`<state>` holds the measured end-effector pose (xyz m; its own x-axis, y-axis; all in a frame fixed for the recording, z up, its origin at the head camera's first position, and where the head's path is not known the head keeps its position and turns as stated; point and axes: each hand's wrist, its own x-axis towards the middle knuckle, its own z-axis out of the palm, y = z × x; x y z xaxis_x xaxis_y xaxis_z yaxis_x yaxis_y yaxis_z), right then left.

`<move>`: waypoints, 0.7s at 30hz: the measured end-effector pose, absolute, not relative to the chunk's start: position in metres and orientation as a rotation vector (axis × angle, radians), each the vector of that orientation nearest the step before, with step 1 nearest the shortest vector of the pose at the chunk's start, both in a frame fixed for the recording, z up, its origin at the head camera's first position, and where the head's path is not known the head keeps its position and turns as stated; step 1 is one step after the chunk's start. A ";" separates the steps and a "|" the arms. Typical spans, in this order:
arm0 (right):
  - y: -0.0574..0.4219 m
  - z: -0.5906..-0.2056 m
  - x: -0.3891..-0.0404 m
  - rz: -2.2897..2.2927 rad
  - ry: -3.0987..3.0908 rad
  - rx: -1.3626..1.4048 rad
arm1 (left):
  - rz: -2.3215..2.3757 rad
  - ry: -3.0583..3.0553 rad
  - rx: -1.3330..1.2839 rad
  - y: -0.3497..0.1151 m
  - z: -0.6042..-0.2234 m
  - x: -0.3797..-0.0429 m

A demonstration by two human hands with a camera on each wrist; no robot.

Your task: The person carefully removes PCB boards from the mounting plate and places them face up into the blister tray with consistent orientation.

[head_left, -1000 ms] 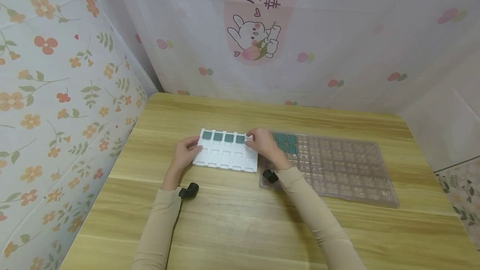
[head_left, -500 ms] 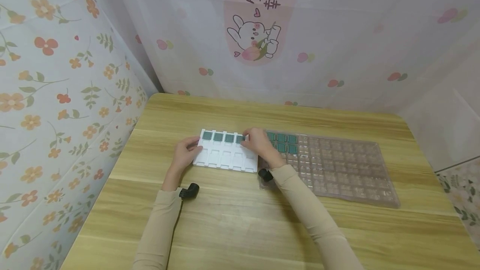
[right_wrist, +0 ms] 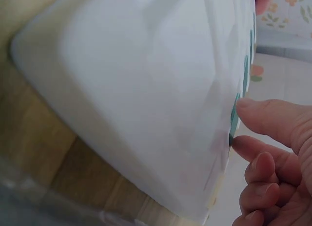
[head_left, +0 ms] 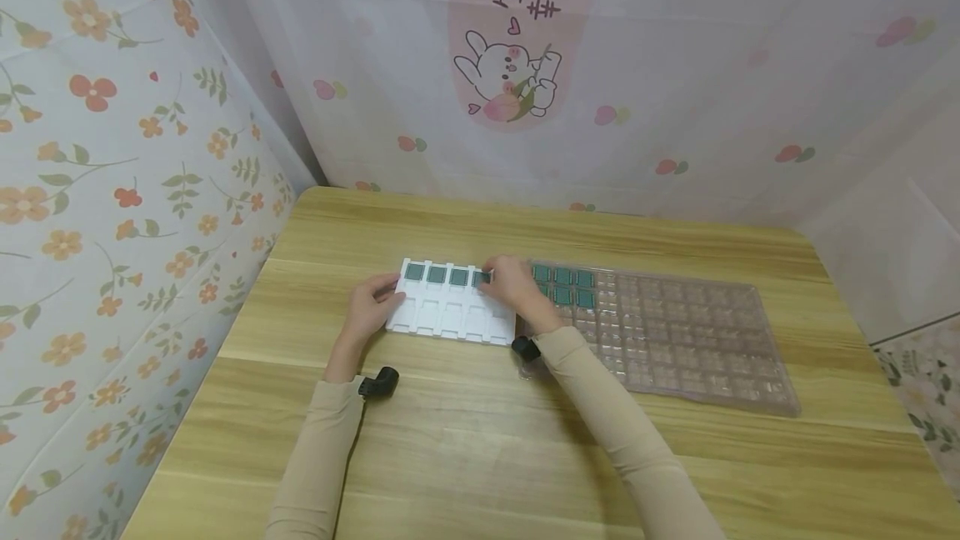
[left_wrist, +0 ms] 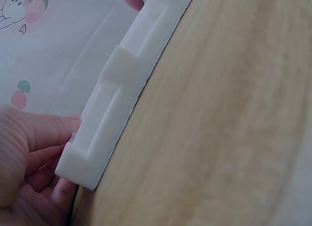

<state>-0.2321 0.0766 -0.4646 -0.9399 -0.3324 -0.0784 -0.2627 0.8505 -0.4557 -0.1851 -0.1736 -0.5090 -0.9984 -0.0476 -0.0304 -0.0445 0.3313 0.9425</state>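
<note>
Vs. 1 s ago, R hand [head_left: 516, 283] has been shifted left along white tray's [head_left: 441, 303] far row; 4th chip [head_left: 477, 278], seen more fully then, is now partly covered. Its edges are held in a narrow pinch, thumb & index; whether it's seated or lifted can't be told. Tray's left edge is gripped by L hand [head_left: 369, 307], pos. unchanged. Other 3 chips [head_left: 437, 275] unmoved. More chips in clear tray [head_left: 697, 323] are uncovered beside R hand.
</note>
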 end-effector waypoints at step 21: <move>0.074 -0.467 -0.232 -0.667 2.877 -0.424 | -1.799 -2.575 0.096 -0.173 -0.507 -0.184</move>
<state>-0.2322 0.0737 -0.4665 -0.9475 -0.3073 -0.0888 -0.2368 0.8605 -0.4511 -0.1844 -0.1729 -0.5074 -0.9981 -0.0494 -0.0363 -0.0511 0.3428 0.9380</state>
